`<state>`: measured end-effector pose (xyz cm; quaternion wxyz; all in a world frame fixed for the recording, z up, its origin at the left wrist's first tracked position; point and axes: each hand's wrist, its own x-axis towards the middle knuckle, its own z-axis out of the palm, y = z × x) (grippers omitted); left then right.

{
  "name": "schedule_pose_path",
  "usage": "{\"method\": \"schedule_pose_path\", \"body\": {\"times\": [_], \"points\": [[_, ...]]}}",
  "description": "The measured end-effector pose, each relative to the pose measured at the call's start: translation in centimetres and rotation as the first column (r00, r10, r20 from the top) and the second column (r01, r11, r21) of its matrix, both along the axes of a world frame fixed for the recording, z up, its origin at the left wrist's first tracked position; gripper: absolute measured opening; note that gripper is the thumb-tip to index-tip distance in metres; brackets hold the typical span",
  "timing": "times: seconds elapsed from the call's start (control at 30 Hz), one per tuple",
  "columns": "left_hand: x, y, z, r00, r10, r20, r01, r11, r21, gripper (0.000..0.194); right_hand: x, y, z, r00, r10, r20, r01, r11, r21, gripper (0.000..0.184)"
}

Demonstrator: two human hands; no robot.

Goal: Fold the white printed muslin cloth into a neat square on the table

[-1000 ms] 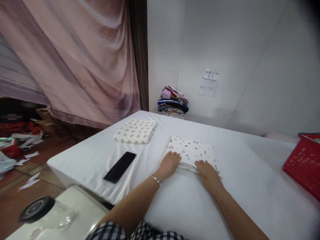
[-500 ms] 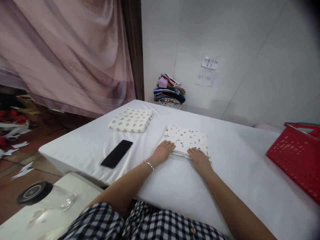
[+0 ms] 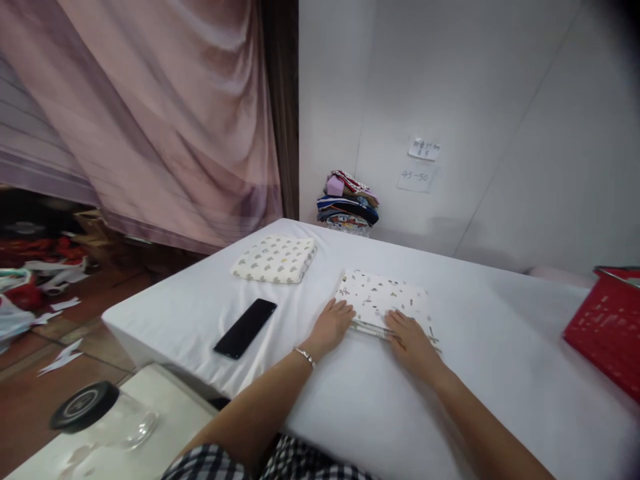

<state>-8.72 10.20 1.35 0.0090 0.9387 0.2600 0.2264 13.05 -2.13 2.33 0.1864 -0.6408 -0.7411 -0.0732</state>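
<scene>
A folded white cloth (image 3: pixel 383 293) with small scattered prints lies flat on the white-covered table (image 3: pixel 480 373). My left hand (image 3: pixel 333 325) rests at its near left corner, fingers stretched out and pressed on the edge. Along the near edge, further right, my right hand (image 3: pixel 411 341) lies on the cloth with its fingers extended. Layers of the fold show between the two hands. Up and to the left sits another folded cloth (image 3: pixel 275 259), cream with grey-green motifs; neither hand touches it.
A black phone (image 3: pixel 245 328) lies left of my left arm. A red basket (image 3: pixel 607 327) stands at the right. Behind the table is a stack of folded fabrics (image 3: pixel 349 203) by the wall. At lower left, a glass jar with a black lid (image 3: pixel 85 407) lies on a pale surface.
The view has shifted, so everything sits lower and mostly further right. My right hand has moved slightly inward over the cloth's near edge; my left hand stays at its corner.
</scene>
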Motion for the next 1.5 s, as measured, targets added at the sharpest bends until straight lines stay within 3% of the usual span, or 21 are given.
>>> {"method": "schedule_pose_path", "body": {"times": [0.27,0.4,0.47,0.53,0.6,0.67,0.87,1.0,1.13,1.3,1.5], "points": [[-1.2,-0.5,1.1,0.997,0.022,0.077,-0.016,0.997,-0.073,0.024,-1.3,1.2,-2.6,0.989,0.084,0.120,-0.090,0.995,0.042,0.046],[-2.6,0.5,1.5,0.959,0.157,0.234,-0.093,0.960,-0.265,0.030,-1.2,0.8,-2.8,0.988,0.076,0.132,-0.085,0.994,0.064,0.046],[-3.1,0.8,1.7,0.901,0.332,0.279,-0.182,0.873,-0.452,0.036,-1.2,0.6,-2.6,0.990,0.068,0.126,-0.076,0.996,0.055,0.046],[-3.4,1.0,2.0,0.828,0.488,0.275,-0.215,0.730,-0.649,0.036,-1.3,0.5,-2.3,0.992,0.064,0.106,-0.067,0.997,0.027,0.046],[-3.5,1.1,2.3,0.777,0.574,0.258,-0.163,0.580,-0.798,0.031,-1.4,0.5,-2.1,0.996,0.061,0.066,-0.060,0.998,-0.007,0.046],[-3.5,1.0,2.6,0.762,0.601,0.240,-0.100,0.475,-0.874,0.028,-1.5,0.6,-1.7,0.999,0.049,0.014,-0.048,0.998,-0.030,0.044],[-3.5,1.1,2.5,0.809,0.561,0.176,-0.021,0.326,-0.945,0.031,-3.8,2.9,0.5,0.993,0.091,-0.078,-0.090,0.996,0.022,0.036],[-3.6,1.0,2.9,0.808,0.564,0.171,-0.005,0.297,-0.955,0.030,-6.7,5.5,1.8,0.980,0.168,-0.109,-0.163,0.985,0.053,0.028],[-3.7,0.8,3.4,0.833,0.534,0.143,-0.014,0.280,-0.960,0.027,-8.9,7.5,2.2,0.982,0.151,-0.112,-0.149,0.988,0.026,0.019],[-3.5,1.0,2.9,0.840,0.512,0.176,0.015,0.303,-0.953,0.023,-9.3,8.6,1.8,0.982,0.131,-0.138,-0.132,0.991,0.000,0.017],[-3.2,1.3,2.4,0.827,0.537,0.166,0.027,0.257,-0.966,0.017,-9.0,8.5,1.6,0.926,0.112,-0.360,-0.107,0.994,0.036,0.023]]}}
